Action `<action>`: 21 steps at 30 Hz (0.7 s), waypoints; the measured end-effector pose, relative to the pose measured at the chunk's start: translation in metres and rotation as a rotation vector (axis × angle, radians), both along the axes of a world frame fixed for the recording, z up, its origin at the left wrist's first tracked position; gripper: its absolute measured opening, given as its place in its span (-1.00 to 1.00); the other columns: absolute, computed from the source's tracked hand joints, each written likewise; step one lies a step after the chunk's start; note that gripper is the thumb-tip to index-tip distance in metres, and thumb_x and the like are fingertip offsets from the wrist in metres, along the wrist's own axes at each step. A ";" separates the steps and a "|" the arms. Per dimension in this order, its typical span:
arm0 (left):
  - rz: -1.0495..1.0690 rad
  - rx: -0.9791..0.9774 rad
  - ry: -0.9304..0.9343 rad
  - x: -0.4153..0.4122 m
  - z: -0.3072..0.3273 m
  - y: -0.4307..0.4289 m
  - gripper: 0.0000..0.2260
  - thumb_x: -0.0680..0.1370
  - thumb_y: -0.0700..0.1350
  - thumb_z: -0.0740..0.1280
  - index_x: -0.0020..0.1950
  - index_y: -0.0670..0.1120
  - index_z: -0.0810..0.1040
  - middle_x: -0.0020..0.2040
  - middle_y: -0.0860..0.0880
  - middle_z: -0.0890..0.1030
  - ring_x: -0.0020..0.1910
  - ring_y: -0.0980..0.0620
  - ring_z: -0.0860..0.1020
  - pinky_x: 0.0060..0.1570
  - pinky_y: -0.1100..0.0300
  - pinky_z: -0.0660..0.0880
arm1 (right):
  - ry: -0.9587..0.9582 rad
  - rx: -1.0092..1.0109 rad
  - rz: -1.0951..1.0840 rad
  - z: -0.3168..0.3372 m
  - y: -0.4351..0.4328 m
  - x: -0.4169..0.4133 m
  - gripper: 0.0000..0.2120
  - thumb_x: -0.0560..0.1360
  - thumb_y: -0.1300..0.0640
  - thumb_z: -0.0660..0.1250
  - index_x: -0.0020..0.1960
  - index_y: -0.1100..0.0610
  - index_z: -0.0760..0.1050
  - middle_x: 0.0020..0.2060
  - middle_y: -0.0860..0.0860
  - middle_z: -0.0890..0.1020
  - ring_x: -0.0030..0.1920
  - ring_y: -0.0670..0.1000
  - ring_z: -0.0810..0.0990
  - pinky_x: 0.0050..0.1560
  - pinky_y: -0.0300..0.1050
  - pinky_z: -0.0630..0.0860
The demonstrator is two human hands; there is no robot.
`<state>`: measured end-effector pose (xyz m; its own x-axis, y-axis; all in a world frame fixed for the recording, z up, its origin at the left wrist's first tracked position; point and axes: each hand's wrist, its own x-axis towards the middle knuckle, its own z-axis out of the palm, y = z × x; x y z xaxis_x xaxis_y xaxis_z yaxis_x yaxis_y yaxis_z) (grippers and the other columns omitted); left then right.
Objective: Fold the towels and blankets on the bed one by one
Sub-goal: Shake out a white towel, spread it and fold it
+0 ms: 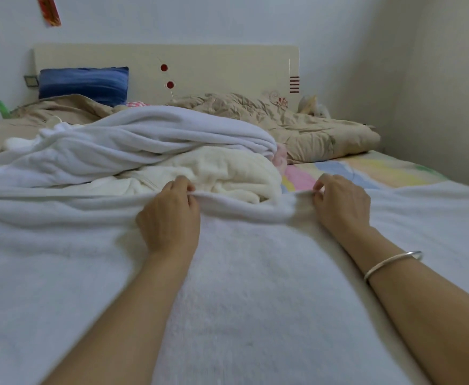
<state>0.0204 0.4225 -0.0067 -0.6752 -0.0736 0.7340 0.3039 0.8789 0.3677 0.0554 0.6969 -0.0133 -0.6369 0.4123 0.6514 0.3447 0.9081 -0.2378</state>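
Towel, white and fluffy, lies spread flat over the near part of the bed and fills the lower picture from side to side. Both hands reach forward to its far edge. The left hand has its fingers curled and pinches that edge between thumb and fingertips, lifting a small ridge of cloth. The right hand pinches the same edge further right, also with curled fingers, and the edge sags a little between the two grips. Both forearms rest on or just above the towel. A bracelet circles the right wrist.

Just beyond the held edge is a loose pile. A cream blanket sits crumpled at its front, touching the towel's edge near the left hand. A white blanket is heaped over it in long folds that run off to the left. A bit of pink cloth shows at the pile's right end. To the right of the pile, the bed's pastel-striped cover lies bare. Further back a beige quilt is rumpled across the bed. A blue pillow leans on the headboard, which has two red dots. A red strip hangs on the wall at the upper left.
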 end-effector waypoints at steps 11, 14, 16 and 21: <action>-0.141 -0.133 -0.239 -0.012 -0.013 0.002 -0.49 0.63 -0.03 0.16 0.57 -0.06 0.12 0.58 -0.17 0.10 0.55 -0.12 0.08 0.48 -0.02 0.11 | -0.101 -0.329 0.086 -0.009 0.004 -0.008 -0.56 0.54 -0.12 0.19 0.36 0.04 0.31 0.26 0.08 0.52 0.28 0.18 0.44 0.19 0.07 0.39; -0.091 -0.362 -0.469 -0.017 -0.023 0.001 -0.40 0.66 0.13 -0.05 0.57 -0.01 -0.30 0.56 -0.15 -0.34 0.53 -0.08 -0.36 0.51 -0.08 -0.27 | -0.496 -0.284 0.112 -0.020 0.004 -0.015 -0.36 0.56 -0.27 -0.02 0.54 0.02 0.06 0.54 0.05 0.14 0.53 0.15 0.07 0.46 0.20 0.06; -0.079 -0.399 -0.493 -0.017 -0.024 0.002 -0.39 0.65 0.16 -0.09 0.55 -0.01 -0.36 0.53 -0.15 -0.41 0.50 -0.08 -0.42 0.49 -0.11 -0.30 | -0.512 -0.291 0.121 -0.020 0.002 -0.015 -0.33 0.57 -0.30 -0.08 0.57 -0.05 -0.16 0.57 0.00 -0.09 0.56 0.08 -0.11 0.49 0.23 -0.11; -0.069 -0.407 -0.503 -0.020 -0.029 0.003 -0.40 0.65 0.17 -0.14 0.54 -0.02 -0.39 0.51 -0.14 -0.45 0.48 -0.07 -0.46 0.48 -0.12 -0.32 | -0.587 -0.251 0.101 -0.023 0.003 -0.019 -0.33 0.56 -0.34 -0.17 0.57 -0.08 -0.24 0.57 -0.03 -0.16 0.56 0.05 -0.17 0.49 0.24 -0.19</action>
